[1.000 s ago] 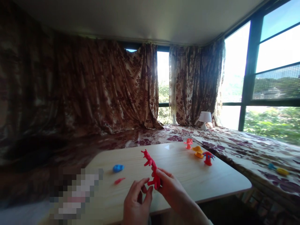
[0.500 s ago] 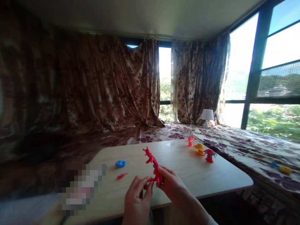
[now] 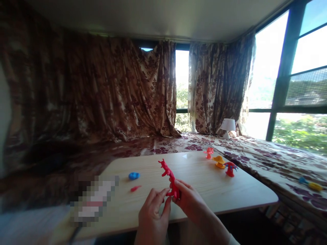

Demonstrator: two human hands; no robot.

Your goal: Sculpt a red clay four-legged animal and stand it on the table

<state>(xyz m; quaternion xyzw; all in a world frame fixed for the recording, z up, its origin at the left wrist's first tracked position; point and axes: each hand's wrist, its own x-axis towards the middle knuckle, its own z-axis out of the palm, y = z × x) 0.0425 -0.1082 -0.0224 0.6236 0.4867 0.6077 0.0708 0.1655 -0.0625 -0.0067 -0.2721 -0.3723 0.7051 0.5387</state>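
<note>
Head view: at the far left, a flowered curtain (image 3: 122, 92) hung in folds behind your desk (image 3: 224, 194), and a pixelated patch (image 3: 94, 200) hid whatever lay at the desk's left edge. Just right of that, a blue piece (image 3: 134, 176) lay on the desktop, with a small pinkish-red piece (image 3: 135, 188) near it, on the side closer to you. Your left hand (image 3: 153, 211) was raised over the near edge, thumb and forefinger tips brought to the lower limb of the red figure (image 3: 172, 177); you could not tell whether they gripped it or only touched it. The figure was held above the desk, tilted, its horned top leaning left and away from you. Your right hand (image 3: 187, 197) had its fingers clamped on the figure's lower body from the right. Farther right, near the desk's far right edge, stood a coral toy (image 3: 208, 153), a yellow toy (image 3: 219, 162) and a red toy with blue bits (image 3: 230, 169). Behind them a white lamp (image 3: 228, 125) stood on the flowered cover (image 3: 258, 153). At the far right, a blue-and-yellow object (image 3: 314, 186) lay on that cover, below the window.
</note>
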